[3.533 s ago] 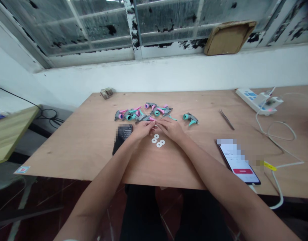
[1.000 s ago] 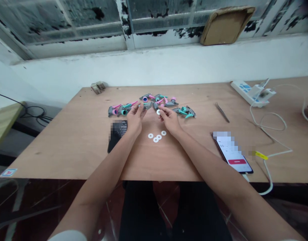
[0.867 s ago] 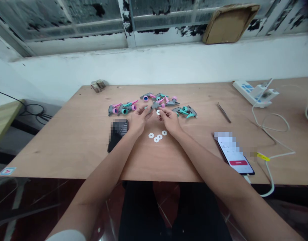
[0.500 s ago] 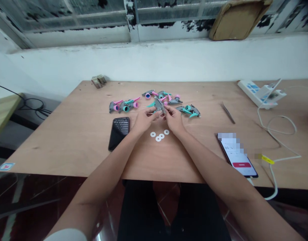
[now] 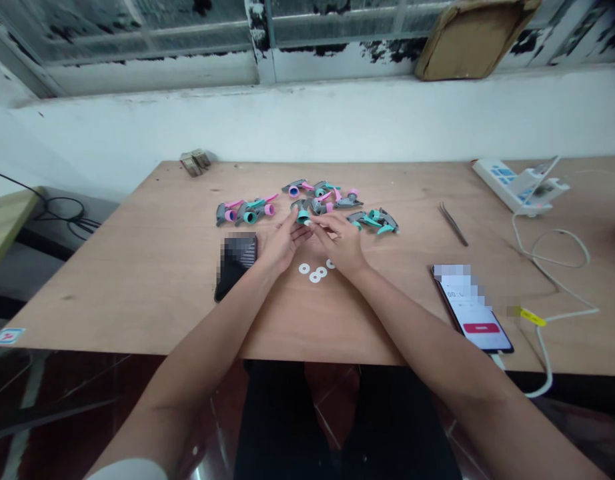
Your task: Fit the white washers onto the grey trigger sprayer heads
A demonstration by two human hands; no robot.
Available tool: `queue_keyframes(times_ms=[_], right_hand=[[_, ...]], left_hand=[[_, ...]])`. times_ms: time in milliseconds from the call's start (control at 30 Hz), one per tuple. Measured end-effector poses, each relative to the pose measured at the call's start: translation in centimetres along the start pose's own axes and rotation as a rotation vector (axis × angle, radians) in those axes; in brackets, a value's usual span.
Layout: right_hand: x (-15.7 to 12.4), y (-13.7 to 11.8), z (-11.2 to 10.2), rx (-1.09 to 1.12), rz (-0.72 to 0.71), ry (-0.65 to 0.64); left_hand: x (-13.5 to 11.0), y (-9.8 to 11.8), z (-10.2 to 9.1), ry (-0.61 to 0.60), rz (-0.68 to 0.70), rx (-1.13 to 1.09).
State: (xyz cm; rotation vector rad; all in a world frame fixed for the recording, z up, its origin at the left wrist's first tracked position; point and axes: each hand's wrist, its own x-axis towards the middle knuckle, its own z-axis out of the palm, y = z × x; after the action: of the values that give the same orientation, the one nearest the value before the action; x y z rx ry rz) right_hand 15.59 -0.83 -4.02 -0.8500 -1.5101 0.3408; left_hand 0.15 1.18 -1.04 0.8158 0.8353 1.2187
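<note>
Wooden table (image 5: 137,267), teal-ringed sprayer (image 5: 302,216) between both hands (image 5: 281,247) (image 5: 343,245).

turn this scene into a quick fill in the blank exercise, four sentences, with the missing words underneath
1. The left hand holds a grey sprayer head with a ____ collar.
2. The flat rings lying on the table are ____ in colour.
3. The phone with the lit screen lies on the person's ____ side.
4. The tag on the pale cable is ____.

Missing words: teal; white; right; yellow
</note>
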Motion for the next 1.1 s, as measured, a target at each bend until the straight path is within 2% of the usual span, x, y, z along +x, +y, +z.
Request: queue_keyframes(times_ms=[67,133,267,367,467,567,733,867,1000,1100], right_hand=[[0.1,0.0,-0.1,-0.076,-0.059,-0.020],[0.1,0.1,-0.1,-0.124,-0.060,-0.019],[0.2,0.7,0.0,-0.151,-0.003,0.003],[0.2,1.0,0.0,-0.110,0.093,0.022],[0.2,1.2,0.0,-0.048,0.146,-0.045],[0.2,1.2,-0.2,-0.017,0.132,-0.123],[0.2,1.4,0.0,-0.049,0.114,-0.136],[0.5,1.6,0.0,-0.083,0.095,-0.174],[0.8,1.1,-0.3,-0.142,0.090,-0.339],[0.8,0.7,-0.3,-0.129,0.094,-0.348]], left_hand=[[0.1,-0.2,-0.2,-0.025,-0.044,0.028],[0.1,-0.3,-0.2,-0.054,-0.075,0.062],[0.1,-0.3,-0.2,-0.078,-0.086,0.106],[0.2,0.0,-0.2,-0.092,-0.105,0.149],[0.2,0.2,-0.3,-0.097,-0.086,0.210],[0.1,0.2,-0.3,-0.073,-0.009,0.269],[-0.2,0.5,0.0,-0.040,0.084,0.285],[-0.1,0.8,0.0,0.002,0.089,0.295],[0.1,0.8,-0.2,0.012,0.085,0.326],[0.0,0.5,-0.2,-0.013,0.094,0.338]])
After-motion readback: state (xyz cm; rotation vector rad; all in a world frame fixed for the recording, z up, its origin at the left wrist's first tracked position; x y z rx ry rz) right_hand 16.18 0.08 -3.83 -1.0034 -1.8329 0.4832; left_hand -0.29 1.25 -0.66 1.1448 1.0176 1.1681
